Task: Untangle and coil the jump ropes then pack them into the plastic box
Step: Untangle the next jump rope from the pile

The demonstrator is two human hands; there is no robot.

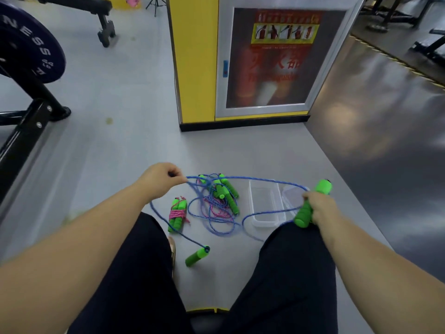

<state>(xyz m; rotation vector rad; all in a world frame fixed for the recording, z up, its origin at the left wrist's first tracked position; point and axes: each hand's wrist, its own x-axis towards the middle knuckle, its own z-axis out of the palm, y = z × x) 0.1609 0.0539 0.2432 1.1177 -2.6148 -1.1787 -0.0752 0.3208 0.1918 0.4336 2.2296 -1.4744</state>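
Sitting with knees apart in dark trousers (134,273), a person holds a blue rope (240,177) above the grey floor (115,160). Closest, between the knees, a loose green handle (197,256) lies flat on the floor. It slants from near-left to far-right, and the blue rope comes out of its far end and runs up to the left. The right hand (319,209) is curled tight around a green grip (304,214) by the right knee. Green foam sticks out above and below the fist, slanting up to the right, and I cannot tell if it is one handle or two. A bit further, a tied bundle (177,214) lies on the floor: two green handles side by side, wrapped in pink rope, pointing almost straight away from the person. Next to it is a messy pile (216,203) of blue and pink rope with more green handles, which slant up to the left. Right of the pile stands the clear plastic box (252,206), open on top, its long side pointing away. A clear lid (290,192) lies just beside it. The left hand (163,178) pinches the blue rope, which stretches across to the right hand, over the box. Far behind are a yellow cabinet (196,68) and a dark weight plate (29,44).
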